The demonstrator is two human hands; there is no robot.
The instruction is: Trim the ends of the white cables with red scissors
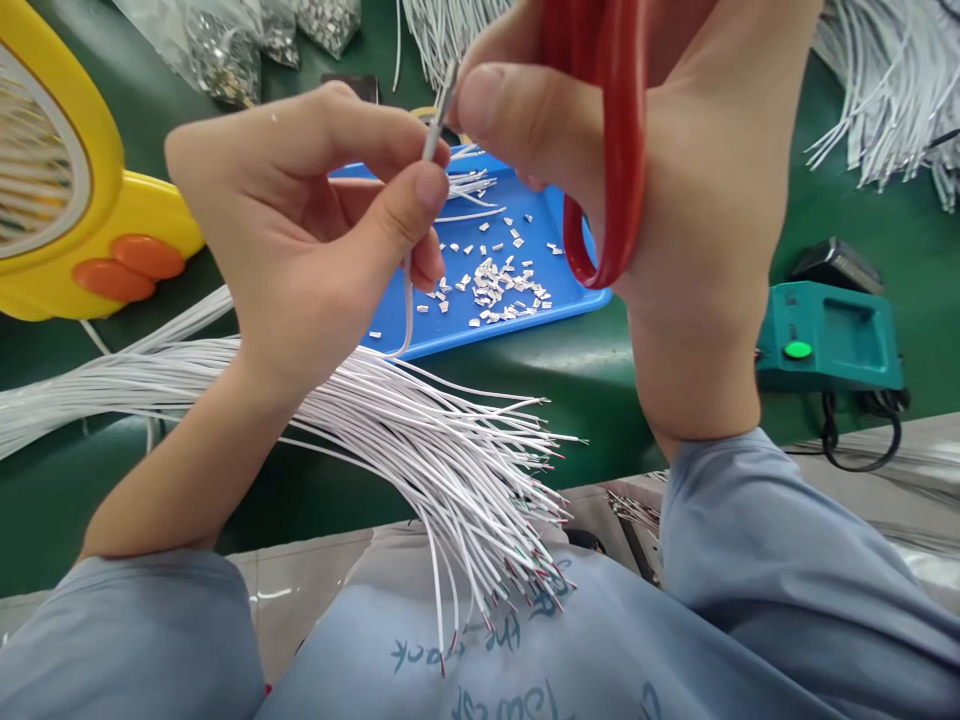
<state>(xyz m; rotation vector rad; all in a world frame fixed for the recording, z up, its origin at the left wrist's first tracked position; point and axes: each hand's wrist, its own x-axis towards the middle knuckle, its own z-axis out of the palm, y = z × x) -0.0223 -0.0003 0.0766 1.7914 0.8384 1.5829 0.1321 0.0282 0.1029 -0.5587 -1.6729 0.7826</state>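
Observation:
My left hand [322, 220] pinches a thin white cable [430, 148] between thumb and index finger, its end pointing up. A narrow grey metal piece [445, 95] shows at the cable's tip, beside my right thumb; whether it is part of the cable is unclear. My right hand [675, 170] is closed, with red-handled scissors [624, 150] looped over it; their blades are hidden. Behind the hands, a blue tray [592, 297] holds many small silvery metal clips [495, 285] and several white cable ends [472, 190]. Under my left forearm lies a large bundle of white cables [420, 430].
A yellow fan-like device [150, 205] with orange buttons stands at left. Bags of metal parts [225, 50] lie at the back left. More white cables [885, 80] lie back right, above a teal device [832, 335] with a green button. The green table's [315, 490] front edge is near my body.

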